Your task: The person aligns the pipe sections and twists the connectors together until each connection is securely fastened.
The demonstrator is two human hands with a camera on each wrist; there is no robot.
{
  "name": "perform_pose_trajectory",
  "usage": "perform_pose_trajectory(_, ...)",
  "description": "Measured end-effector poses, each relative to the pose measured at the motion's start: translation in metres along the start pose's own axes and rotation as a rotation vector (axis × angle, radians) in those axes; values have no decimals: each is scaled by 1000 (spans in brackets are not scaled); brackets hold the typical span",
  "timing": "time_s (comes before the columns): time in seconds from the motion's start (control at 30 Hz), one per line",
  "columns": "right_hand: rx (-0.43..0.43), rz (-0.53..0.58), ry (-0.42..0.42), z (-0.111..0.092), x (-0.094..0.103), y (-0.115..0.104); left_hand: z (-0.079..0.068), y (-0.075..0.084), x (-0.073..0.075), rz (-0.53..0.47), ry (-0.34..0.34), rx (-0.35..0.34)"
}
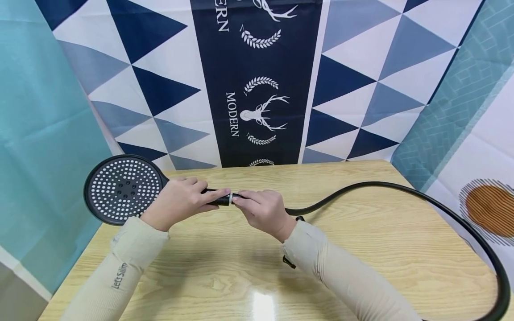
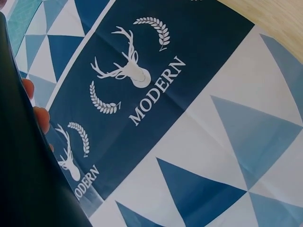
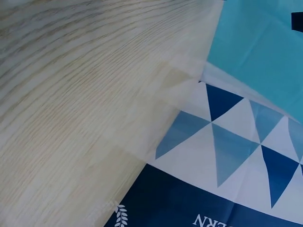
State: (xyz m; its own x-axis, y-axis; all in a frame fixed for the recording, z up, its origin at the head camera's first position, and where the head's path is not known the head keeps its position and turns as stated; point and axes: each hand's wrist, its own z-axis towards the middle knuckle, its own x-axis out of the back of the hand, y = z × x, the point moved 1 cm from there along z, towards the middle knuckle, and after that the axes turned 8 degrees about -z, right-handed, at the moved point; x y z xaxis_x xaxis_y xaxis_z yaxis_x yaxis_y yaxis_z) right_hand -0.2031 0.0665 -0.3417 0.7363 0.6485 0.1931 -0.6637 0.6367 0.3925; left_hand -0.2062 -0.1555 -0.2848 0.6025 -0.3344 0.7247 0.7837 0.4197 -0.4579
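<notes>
In the head view a black shower head (image 1: 127, 189) with a round face of pale nozzles points up at the left, above the wooden table. My left hand (image 1: 180, 200) grips its handle (image 1: 220, 200). A black shower hose (image 1: 367, 183) meets the handle's end at a pale ring (image 1: 230, 199). Just right of that ring, my right hand (image 1: 265, 211) grips the hose end. Whether the joint is threaded tight cannot be seen. In the left wrist view fingertips (image 2: 41, 119) curl past a large dark shape (image 2: 28, 156). My right hand does not show in the right wrist view.
The hose loops over the right side of the wooden table (image 1: 225, 276). A small black item (image 1: 288, 262) lies partly hidden under my right forearm. Patterned cloth (image 1: 257, 84) hangs behind the table, with a teal cloth (image 1: 44, 133) at the left.
</notes>
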Motion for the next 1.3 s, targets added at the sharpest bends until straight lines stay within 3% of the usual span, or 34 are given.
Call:
perform_pose_trajectory(0.23,-100,113,-84,3,6,-1,2,2,0,17,36,-19)
perform_pose_trajectory(0.47,-221,223,-180,8,12,-2,2,3,2,24,27,-15)
perform_pose_trajectory(0.57,-199,200,-179,7,12,-3,2,4,3,18,18,6)
perform_pose_trajectory(0.77,-58,102,-97,-2,4,-6,-3,6,4,2,3,24)
perform_pose_trajectory(0.9,-26,91,-76,-6,-1,-9,-6,6,3,-12,7,32)
perform_pose_trajectory(1.07,-79,109,-78,-8,-1,-11,-5,9,-2,27,35,-3)
perform_pose_trajectory(1.3,-188,223,-104,-6,2,-11,-1,10,0,101,75,-35)
